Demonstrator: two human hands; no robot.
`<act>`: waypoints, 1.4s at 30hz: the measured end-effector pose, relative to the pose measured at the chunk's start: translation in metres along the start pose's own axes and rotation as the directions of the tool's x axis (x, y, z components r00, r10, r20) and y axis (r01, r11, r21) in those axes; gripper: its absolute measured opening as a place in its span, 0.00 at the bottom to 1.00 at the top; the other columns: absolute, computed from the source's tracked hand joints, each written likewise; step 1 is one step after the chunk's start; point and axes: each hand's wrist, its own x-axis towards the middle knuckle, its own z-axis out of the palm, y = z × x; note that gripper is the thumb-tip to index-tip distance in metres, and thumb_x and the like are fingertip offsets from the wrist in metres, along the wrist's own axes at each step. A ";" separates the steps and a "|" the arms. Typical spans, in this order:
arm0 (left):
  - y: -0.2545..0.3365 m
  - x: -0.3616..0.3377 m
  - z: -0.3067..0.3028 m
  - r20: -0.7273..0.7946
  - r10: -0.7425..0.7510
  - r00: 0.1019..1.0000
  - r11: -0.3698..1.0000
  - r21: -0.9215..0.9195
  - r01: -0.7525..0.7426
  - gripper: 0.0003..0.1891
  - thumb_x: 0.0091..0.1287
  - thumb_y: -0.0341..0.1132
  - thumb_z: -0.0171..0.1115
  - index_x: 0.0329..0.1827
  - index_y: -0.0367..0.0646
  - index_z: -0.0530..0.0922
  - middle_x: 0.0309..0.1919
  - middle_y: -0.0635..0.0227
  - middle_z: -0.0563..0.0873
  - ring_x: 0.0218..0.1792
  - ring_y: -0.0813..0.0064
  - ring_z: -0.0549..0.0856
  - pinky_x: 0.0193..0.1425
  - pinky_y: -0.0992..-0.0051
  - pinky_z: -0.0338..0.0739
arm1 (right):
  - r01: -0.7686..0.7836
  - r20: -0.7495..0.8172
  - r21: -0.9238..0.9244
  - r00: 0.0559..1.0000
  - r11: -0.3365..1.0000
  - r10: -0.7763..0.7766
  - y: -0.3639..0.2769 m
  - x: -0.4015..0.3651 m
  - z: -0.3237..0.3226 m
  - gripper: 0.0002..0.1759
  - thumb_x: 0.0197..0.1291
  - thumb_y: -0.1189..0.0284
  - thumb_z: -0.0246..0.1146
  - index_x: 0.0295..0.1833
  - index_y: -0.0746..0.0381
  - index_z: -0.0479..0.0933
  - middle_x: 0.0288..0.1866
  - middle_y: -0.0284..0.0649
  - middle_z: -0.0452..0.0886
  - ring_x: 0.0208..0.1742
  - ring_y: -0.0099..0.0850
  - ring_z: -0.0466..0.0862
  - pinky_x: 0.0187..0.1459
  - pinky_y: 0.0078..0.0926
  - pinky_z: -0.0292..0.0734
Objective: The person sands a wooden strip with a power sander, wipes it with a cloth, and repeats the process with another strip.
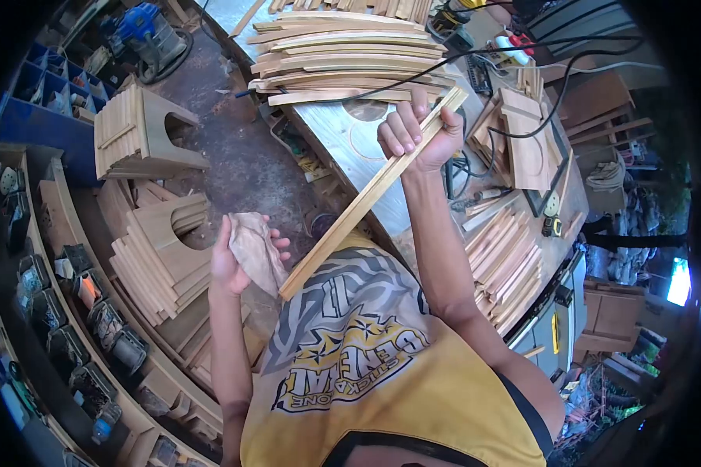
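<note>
A long, grooved strip of wood molding (358, 204) slants across in front of my chest. Near its upper end my right hand (419, 138) is closed around it, the fingers curled over one side. Its lower end points down toward my shirt, beside my left hand (227, 261). A crumpled, pale beige cloth (255, 243) rests in that left palm, which faces up with the fingers partly curled about it. The cloth hangs past the hand's edge, close to the strip's lower end.
A workbench (339, 128) carries a stack of wood strips (350, 58), more strips (506, 261) at its right, a tape measure (551, 226) and black cables (553, 117). Assembled wooden pieces (144, 132) stand on the floor at left, near a blue vacuum (146, 39). Shelves of bins (54, 303) line the left.
</note>
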 end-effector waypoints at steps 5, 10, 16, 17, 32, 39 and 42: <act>-0.029 0.016 0.025 0.048 -0.051 0.998 0.965 0.260 0.037 0.40 0.79 0.69 0.37 0.69 0.37 0.71 0.53 0.46 0.86 0.58 0.53 0.87 0.68 0.56 0.81 | -0.023 -0.089 -0.228 0.996 0.973 0.002 -0.005 -0.007 0.005 0.22 0.81 0.57 0.45 0.61 0.58 0.79 0.18 0.33 0.65 0.17 0.30 0.70 0.22 0.34 0.74; -0.060 0.038 0.028 0.051 -0.032 0.998 0.901 0.433 0.007 0.39 0.81 0.66 0.36 0.72 0.37 0.69 0.58 0.48 0.84 0.61 0.58 0.85 0.69 0.59 0.80 | -0.173 -0.248 -0.245 0.962 0.954 0.111 -0.003 -0.009 0.023 0.32 0.82 0.46 0.43 0.72 0.59 0.73 0.25 0.35 0.65 0.26 0.30 0.68 0.25 0.28 0.70; -0.087 0.052 0.048 0.055 -0.095 0.994 0.882 0.468 0.059 0.38 0.83 0.62 0.37 0.76 0.34 0.66 0.68 0.55 0.78 0.69 0.66 0.79 0.76 0.65 0.72 | -0.191 -0.118 -0.231 0.979 0.954 0.167 -0.015 -0.011 0.008 0.39 0.80 0.40 0.41 0.71 0.62 0.73 0.22 0.34 0.63 0.20 0.28 0.66 0.15 0.25 0.68; -0.089 0.052 0.049 0.159 -0.204 0.966 0.901 0.416 0.122 0.39 0.83 0.62 0.37 0.79 0.34 0.62 0.71 0.56 0.76 0.71 0.66 0.77 0.78 0.66 0.70 | -0.187 -0.183 -0.332 0.974 0.924 0.132 -0.016 -0.009 0.009 0.41 0.79 0.38 0.40 0.69 0.64 0.74 0.19 0.32 0.62 0.17 0.27 0.65 0.13 0.24 0.69; -0.138 0.077 0.046 0.331 0.062 0.941 0.055 0.941 -0.335 0.26 0.75 0.40 0.67 0.69 0.32 0.75 0.52 0.61 0.86 0.52 0.75 0.83 0.61 0.72 0.77 | -0.018 -0.233 -0.391 0.969 0.920 -0.080 -0.041 -0.041 -0.010 0.38 0.79 0.38 0.39 0.28 0.59 0.65 0.18 0.35 0.63 0.15 0.28 0.65 0.09 0.25 0.64; -0.193 0.084 0.055 0.057 0.345 0.937 0.102 0.990 -0.098 0.18 0.61 0.38 0.76 0.50 0.38 0.85 0.41 0.54 0.92 0.46 0.57 0.92 0.51 0.65 0.85 | -0.201 -0.449 -0.670 0.876 0.715 -0.175 -0.053 -0.053 -0.030 0.38 0.80 0.38 0.40 0.31 0.59 0.72 0.19 0.39 0.71 0.19 0.38 0.76 0.29 0.38 0.80; -0.184 0.085 0.036 0.206 0.488 0.848 0.013 0.970 -0.243 0.19 0.60 0.41 0.79 0.47 0.39 0.87 0.40 0.57 0.92 0.43 0.59 0.92 0.49 0.67 0.85 | -0.142 -0.016 -0.951 0.911 -0.276 -0.413 -0.090 -0.054 -0.068 0.35 0.79 0.44 0.48 0.52 0.67 0.81 0.41 0.53 0.82 0.41 0.46 0.84 0.45 0.45 0.82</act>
